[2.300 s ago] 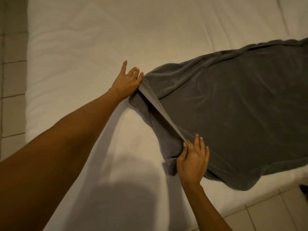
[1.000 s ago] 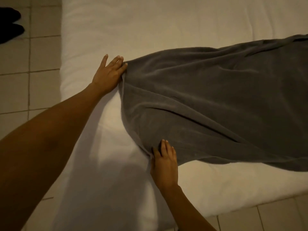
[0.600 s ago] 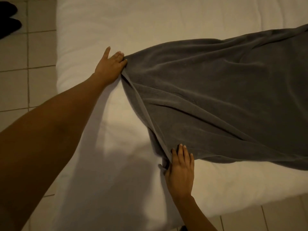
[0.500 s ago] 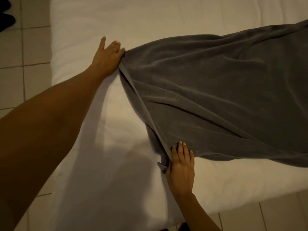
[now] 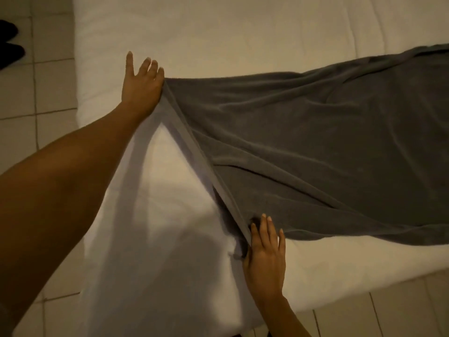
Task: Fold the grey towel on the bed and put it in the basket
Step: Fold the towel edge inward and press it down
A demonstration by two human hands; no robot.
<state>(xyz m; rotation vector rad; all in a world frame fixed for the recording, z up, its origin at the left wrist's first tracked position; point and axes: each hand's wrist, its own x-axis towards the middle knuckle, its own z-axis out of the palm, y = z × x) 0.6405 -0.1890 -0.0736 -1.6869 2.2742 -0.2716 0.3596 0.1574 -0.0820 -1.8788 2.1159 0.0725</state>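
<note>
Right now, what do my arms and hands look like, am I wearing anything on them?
Both arms are bare as far up as the view shows: no sleeves, gloves, watch or bracelets. The left hand and right hand show no rings that can be made out in this dim light. Fingernails look short and pale, with no obvious polish.

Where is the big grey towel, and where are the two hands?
Grey towel [image 5: 315,147], head view, wrinkled middle.
Left hand [image 5: 142,86], head view, back of hand.
Right hand [image 5: 266,254], head view, back of hand.
</note>
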